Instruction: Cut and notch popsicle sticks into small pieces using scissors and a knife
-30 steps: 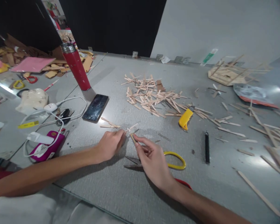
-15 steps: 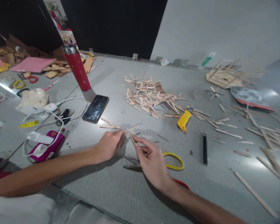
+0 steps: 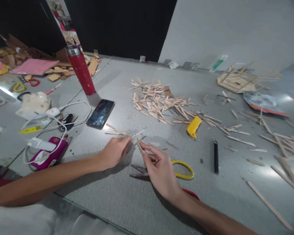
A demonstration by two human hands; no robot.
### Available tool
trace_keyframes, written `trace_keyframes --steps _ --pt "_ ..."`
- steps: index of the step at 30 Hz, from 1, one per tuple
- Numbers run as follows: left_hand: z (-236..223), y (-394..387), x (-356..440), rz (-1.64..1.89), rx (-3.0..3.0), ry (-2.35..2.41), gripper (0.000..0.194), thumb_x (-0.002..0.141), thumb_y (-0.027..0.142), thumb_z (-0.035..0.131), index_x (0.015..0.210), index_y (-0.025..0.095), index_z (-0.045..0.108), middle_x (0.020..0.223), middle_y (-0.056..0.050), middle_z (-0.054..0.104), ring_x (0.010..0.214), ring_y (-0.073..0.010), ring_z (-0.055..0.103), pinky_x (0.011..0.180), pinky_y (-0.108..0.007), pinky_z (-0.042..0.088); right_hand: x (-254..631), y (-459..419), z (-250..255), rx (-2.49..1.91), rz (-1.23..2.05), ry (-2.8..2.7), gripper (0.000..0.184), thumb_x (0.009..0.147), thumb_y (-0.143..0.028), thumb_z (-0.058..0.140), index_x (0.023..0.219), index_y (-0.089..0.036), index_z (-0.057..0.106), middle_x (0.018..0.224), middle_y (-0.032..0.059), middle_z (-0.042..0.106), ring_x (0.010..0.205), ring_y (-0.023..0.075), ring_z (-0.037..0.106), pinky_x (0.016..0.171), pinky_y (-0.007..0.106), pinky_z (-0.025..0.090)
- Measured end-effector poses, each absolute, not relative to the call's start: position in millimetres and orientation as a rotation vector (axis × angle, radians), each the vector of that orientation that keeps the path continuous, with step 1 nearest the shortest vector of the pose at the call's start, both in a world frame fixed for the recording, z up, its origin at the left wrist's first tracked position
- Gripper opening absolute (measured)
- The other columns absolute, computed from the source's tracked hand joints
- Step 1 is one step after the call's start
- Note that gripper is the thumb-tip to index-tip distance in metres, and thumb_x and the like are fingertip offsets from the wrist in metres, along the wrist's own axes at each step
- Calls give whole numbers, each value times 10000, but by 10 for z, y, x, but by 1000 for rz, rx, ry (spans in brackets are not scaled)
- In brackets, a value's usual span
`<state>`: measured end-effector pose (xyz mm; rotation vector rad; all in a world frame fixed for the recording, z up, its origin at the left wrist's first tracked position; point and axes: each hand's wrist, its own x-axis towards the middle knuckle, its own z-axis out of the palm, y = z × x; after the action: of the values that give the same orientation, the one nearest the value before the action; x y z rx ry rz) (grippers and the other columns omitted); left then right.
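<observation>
My left hand [image 3: 114,151] is closed in a pinch on a small wooden stick [image 3: 139,133] that points up and to the right. My right hand [image 3: 160,169] pinches a thin, yellowish stick-like piece [image 3: 139,145], its tip close to the wooden stick; I cannot tell whether they touch. Under the right hand lies a pair of scissors [image 3: 183,169] with one yellow and one red handle, blades parted, partly covered by the hand. Just beyond my left fingers, a few joined wooden sticks [image 3: 115,131] rest on the table.
A heap of wooden sticks [image 3: 159,101] lies ahead, beside a yellow cutter [image 3: 194,126]. A phone [image 3: 100,113], red bottle [image 3: 81,71] and purple power bank [image 3: 54,150] with cables stand left. Right are a black pen-like tool [image 3: 216,156], longer sticks [image 3: 269,204] and a stick frame [image 3: 237,83].
The wooden stick at my left fingertips has shifted slightly and shows more clearly, with a small gap from the right hand's piece. Both hands stay almost in place.
</observation>
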<state>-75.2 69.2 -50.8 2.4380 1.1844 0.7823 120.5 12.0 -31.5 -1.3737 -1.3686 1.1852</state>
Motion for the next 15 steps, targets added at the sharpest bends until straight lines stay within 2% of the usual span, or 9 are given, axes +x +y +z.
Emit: trace_keyframes --steps 3,9,12,15 --pt "-510 693 -777 767 2472 1088 238 1045 167 388 852 200 525 587 41 534 468 -115 448 508 -248 322 1212 128 -306 -1373 1234 -1350 421 961 -411 573 1197 -114 757 631 -2 570 576 154 535 526 264 448" --pt "-510 672 -780 724 2511 966 248 1046 171 377 844 202 517 590 47 499 465 -110 447 496 -245 316 1209 147 -250 -1369 1233 -1367 431 948 -407 572 1177 -92 757 556 -60 384 518 130 415 480 248 371" --pt "-502 659 -757 743 2489 1038 255 1048 169 383 834 201 518 571 50 497 447 -110 433 488 -251 302 1203 146 -232 -1385 1201 -1378 423 947 -403 571 1163 -96 765 554 -58 390 492 120 364 461 247 351" --pt "-492 652 -739 769 2452 1145 246 1039 171 417 820 201 525 561 47 519 444 -112 431 490 -254 293 1200 140 -244 -1396 1190 -1386 414 954 -401 569 1175 -110 762 591 -31 482 481 111 345 451 246 343"
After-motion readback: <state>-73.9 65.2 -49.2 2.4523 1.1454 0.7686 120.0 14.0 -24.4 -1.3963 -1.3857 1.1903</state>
